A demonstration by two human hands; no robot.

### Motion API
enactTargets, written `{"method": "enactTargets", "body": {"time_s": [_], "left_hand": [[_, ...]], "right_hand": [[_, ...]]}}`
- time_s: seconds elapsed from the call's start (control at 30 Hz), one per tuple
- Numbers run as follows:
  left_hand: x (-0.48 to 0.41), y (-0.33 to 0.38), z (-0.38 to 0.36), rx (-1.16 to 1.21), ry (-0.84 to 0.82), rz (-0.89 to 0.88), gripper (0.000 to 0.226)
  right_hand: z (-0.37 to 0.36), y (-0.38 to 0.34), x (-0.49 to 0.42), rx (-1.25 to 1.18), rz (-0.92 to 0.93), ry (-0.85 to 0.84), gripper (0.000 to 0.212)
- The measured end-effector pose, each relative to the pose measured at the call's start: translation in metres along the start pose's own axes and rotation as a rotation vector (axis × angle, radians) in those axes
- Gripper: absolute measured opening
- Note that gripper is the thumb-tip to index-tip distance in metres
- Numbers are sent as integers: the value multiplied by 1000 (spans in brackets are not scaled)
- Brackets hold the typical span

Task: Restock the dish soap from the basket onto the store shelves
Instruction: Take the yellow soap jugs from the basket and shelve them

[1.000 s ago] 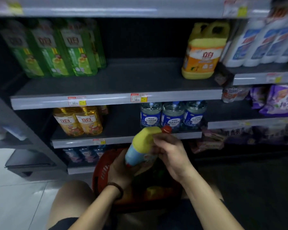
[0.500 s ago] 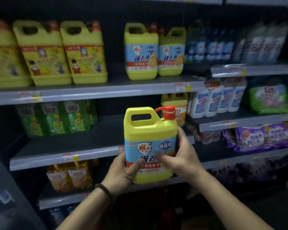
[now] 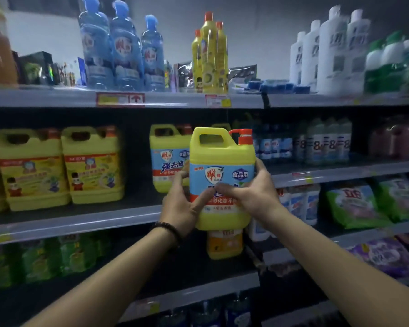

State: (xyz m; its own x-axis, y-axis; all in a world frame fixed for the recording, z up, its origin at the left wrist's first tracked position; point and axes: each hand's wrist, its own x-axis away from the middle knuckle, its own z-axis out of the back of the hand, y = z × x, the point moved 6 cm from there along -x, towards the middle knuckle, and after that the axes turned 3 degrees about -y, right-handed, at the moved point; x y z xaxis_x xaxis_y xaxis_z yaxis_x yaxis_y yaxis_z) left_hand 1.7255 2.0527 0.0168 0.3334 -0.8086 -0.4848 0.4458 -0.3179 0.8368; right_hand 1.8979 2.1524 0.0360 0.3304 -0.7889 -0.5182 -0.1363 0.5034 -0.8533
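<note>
Both forearms reach forward, a dark beaded bracelet (image 3: 167,226) on the left wrist. The left hand (image 3: 183,208) and right hand (image 3: 257,192) clasp a yellow dish soap jug (image 3: 221,161) from either side, fingers (image 3: 224,188) closed around its blue label. It is held upright in the air before the middle shelf (image 3: 80,224), just in front of a matching jug (image 3: 168,159) standing there.

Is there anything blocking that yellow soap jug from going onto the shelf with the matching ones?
Nothing visible does. Both hands, left and right, hold the soap jug in front of the shelf, right of a matching jug. Whether the spot behind it is free is hidden by the jug itself.
</note>
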Motion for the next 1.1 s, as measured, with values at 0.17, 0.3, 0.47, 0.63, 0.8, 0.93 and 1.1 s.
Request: {"method": "enactTargets", "body": {"time_s": [0.17, 0.3, 0.47, 0.63, 0.8, 0.93, 1.1], "left_hand": [[-66, 13, -13, -69, 9, -15, 59], [-112, 2, -18, -96, -21, 25, 59], [-147, -6, -26, -260, 23, 38, 61], [-144, -35, -46, -388, 89, 49, 62], [-145, -60, -51, -446, 6, 132, 100], [-143, -67, -52, -459, -39, 130, 106], [-137, -71, -57, -464, -44, 90, 114]], "right_hand": [[19, 8, -63, 32, 1, 62, 97], [25, 23, -105, 7, -1, 40, 92], [25, 56, -142, -11, -22, 13, 92], [11, 84, -163, 44, 13, -58, 82], [4, 89, -183, 223, 28, -73, 97], [5, 85, -187, 337, 77, -59, 93], [12, 84, -182, 364, 81, -134, 85]]}}
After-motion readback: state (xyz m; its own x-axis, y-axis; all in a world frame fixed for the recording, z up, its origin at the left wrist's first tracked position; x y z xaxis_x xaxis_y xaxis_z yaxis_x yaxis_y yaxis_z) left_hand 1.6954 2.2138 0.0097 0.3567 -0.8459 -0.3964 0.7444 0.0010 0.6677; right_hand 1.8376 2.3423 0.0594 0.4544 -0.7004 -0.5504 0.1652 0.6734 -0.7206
